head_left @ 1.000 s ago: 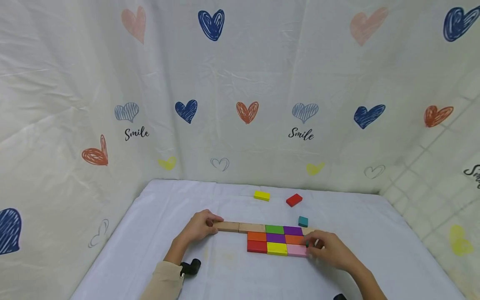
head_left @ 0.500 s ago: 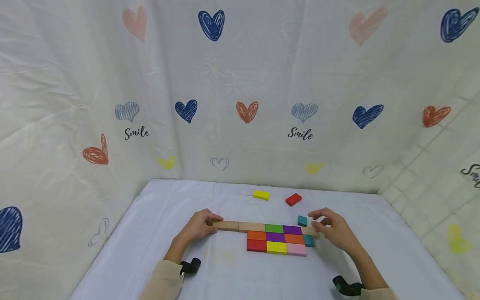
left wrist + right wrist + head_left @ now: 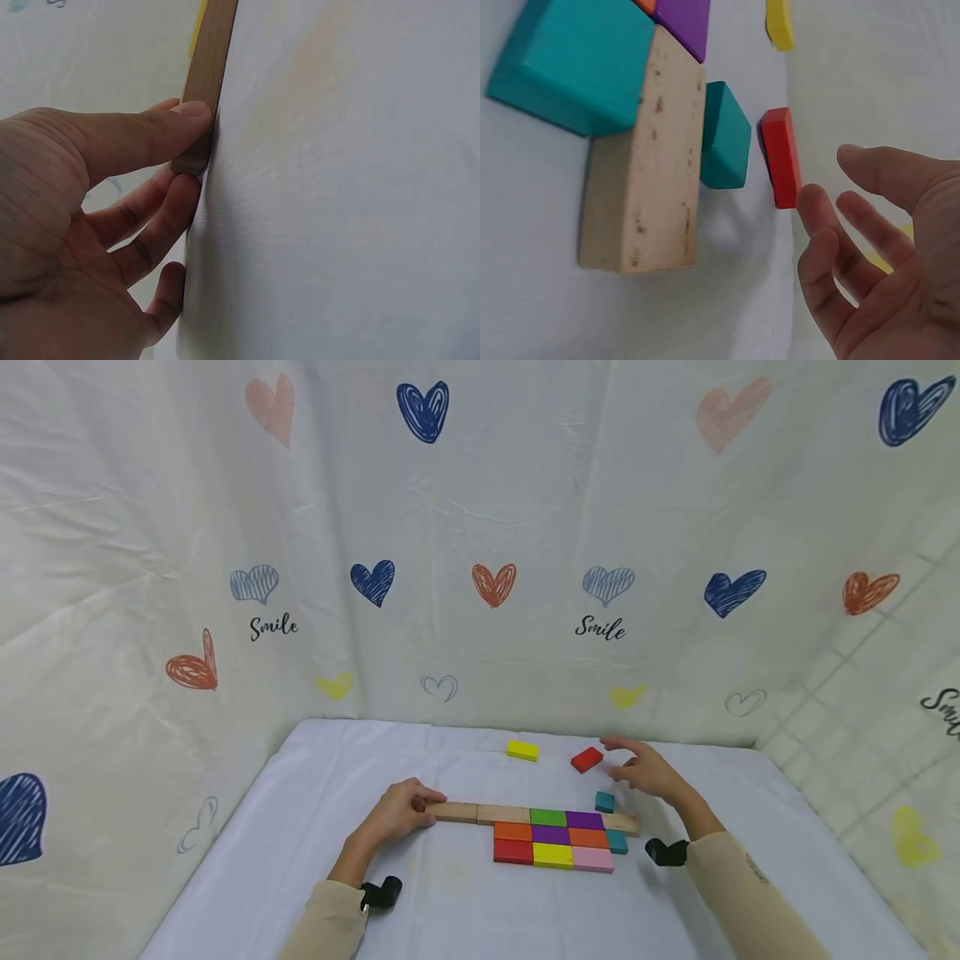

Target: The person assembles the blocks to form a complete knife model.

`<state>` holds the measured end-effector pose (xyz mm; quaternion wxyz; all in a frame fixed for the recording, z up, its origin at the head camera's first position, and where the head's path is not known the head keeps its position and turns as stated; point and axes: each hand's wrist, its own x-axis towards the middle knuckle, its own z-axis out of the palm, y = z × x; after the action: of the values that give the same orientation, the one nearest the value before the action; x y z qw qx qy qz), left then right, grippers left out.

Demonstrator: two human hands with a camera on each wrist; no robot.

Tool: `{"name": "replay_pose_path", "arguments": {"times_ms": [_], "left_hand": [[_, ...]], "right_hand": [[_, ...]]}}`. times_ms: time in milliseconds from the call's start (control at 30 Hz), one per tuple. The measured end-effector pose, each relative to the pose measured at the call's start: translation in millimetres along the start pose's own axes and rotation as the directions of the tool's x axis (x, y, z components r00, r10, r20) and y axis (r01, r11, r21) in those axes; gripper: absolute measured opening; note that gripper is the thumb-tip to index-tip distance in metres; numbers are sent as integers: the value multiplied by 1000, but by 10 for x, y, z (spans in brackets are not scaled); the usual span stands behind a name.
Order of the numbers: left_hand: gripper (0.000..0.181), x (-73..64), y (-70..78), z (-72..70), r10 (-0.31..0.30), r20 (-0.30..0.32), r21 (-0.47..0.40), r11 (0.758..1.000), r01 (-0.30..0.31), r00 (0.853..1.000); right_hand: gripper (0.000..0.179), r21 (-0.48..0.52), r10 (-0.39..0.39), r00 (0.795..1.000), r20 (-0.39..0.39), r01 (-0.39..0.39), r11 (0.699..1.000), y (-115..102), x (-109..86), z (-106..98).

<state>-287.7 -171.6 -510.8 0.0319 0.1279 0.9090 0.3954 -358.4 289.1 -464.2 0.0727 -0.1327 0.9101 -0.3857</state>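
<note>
At the left end of a row of plain wooden blocks, my left hand pinches the end wooden block. In the left wrist view its thumb lies along the block's side, with fingertips at the block's end. My right hand is spread over the far right of the table, holding nothing. A loose red block lies just left of its fingertips. Nearer to me sits a small teal block, behind the row's right wooden block.
Coloured blocks fit side by side under the row, among them a yellow block and a pink block. Another yellow block lies loose near the back edge. A heart-printed curtain hangs behind the white-covered table.
My right hand has left the teal block at the right end of the coloured rows and moved away from me to beside the loose red block. The left hand has stayed put.
</note>
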Motion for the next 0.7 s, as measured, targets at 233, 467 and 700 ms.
{"name": "replay_pose_path", "arguments": {"times_ms": [233,467,700], "left_hand": [[31,10,-15,-8,0,7,8,1000,0,1000],[32,18,-20,-5,9,16,26,1000,-9,1000],[33,-1,-23,-6,2,18,30,1000,-2,1000]], "right_hand": [[60,-22,44,996,82,-42,999,-3,221,-10],[65,-35,80,989,125,-76,997,-12,293,15],[65,-90,70,984,162,-56,994,23,342,50]]}}
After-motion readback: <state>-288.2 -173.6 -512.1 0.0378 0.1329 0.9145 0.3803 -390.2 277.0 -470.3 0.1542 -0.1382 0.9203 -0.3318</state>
